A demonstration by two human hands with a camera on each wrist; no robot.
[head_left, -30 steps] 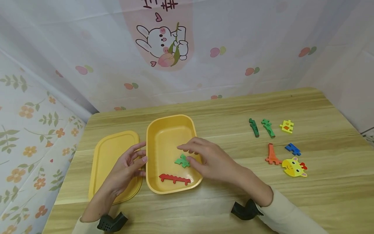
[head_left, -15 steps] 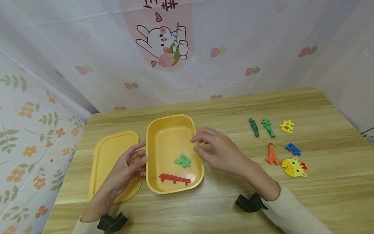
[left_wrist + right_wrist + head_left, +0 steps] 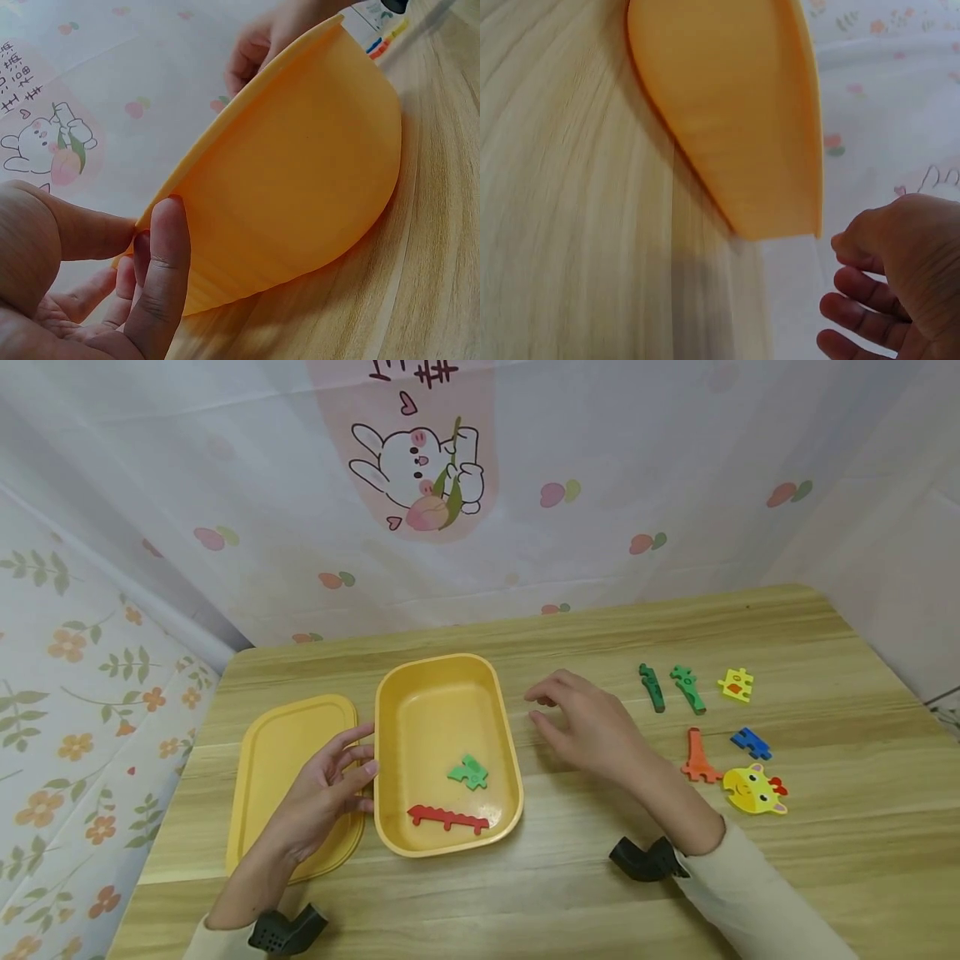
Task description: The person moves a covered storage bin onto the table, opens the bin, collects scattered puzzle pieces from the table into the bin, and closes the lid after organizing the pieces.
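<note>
A yellow box (image 3: 442,718) without its cover stands on the table, with a green jigsaw piece (image 3: 470,772) and a long red jigsaw piece (image 3: 448,818) lying on its floor. My left hand (image 3: 324,797) holds the left rim of the box; in the left wrist view its thumb meets the rim and its fingers touch the outer wall. Just right of the box hovers my right hand (image 3: 592,722), fingers loosely bent and nothing in them. The right wrist view shows these fingertips apart from the box wall (image 3: 735,127).
A yellow lid (image 3: 296,777) lies left of the box, partly under my left hand. At the right lie dark green (image 3: 652,687), green (image 3: 688,689), yellow (image 3: 737,685), blue (image 3: 752,743) and orange (image 3: 697,758) pieces and a giraffe-head piece (image 3: 753,789). A curtain (image 3: 600,543) hangs behind.
My right hand has moved from above the green jigsaw piece, out over the box's right rim, to the right of the box. The left hand and the box have stayed in place.
</note>
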